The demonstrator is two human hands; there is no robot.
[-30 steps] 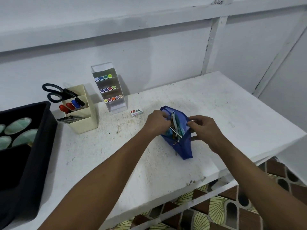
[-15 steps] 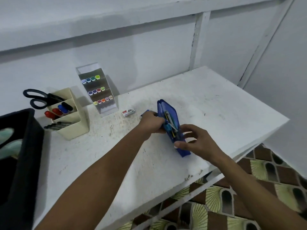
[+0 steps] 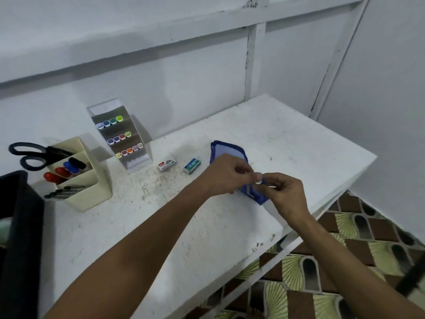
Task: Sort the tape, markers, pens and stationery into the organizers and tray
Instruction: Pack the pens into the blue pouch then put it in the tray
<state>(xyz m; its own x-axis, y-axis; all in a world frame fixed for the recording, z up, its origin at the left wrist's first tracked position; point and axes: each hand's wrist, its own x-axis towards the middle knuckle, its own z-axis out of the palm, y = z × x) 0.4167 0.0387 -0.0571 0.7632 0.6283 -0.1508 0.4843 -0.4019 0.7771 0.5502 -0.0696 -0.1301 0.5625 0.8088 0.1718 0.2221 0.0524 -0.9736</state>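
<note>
Head view. Left hand (image 3: pixel 226 174): fingers curled, tips pinching a small item above the blue pouch (image 3: pixel 228 149); what the item is cannot be told. Right hand (image 3: pixel 286 193): thumb and forefinger pinched at the same spot, meeting the left fingertips; a small white round piece (image 3: pixel 258 181) shows between the two hands, too small to identify. Both forearms reach in from the near edge.

Blue pouch: lies flat on the white counter (image 3: pixel 161 226), right of centre, partly covered by both hands; its far end and near corner show.

Small box, green and white (image 3: pixel 192 165): on the counter just left of the pouch, apart from it. Small box, red and white (image 3: pixel 166 165): just left of the green one, not touching it.

Clear tiered stand (image 3: pixel 119 134): behind the boxes near the wall, three rows of coloured caps facing forward.

Beige organizer (image 3: pixel 85 183): left of the stand, several compartments. Black-handled scissors (image 3: pixel 30 155) stand in its far compartment, handles out to the left; red markers (image 3: pixel 54 176), a blue one and a black one stand in the middle; dark pens (image 3: pixel 64 192) lie in the near, lower slot.

Black tray (image 3: pixel 18 238): far left edge, cropped, contents mostly out of view.

Patterned floor (image 3: pixel 345 272): beyond the counter's right edge.
</note>
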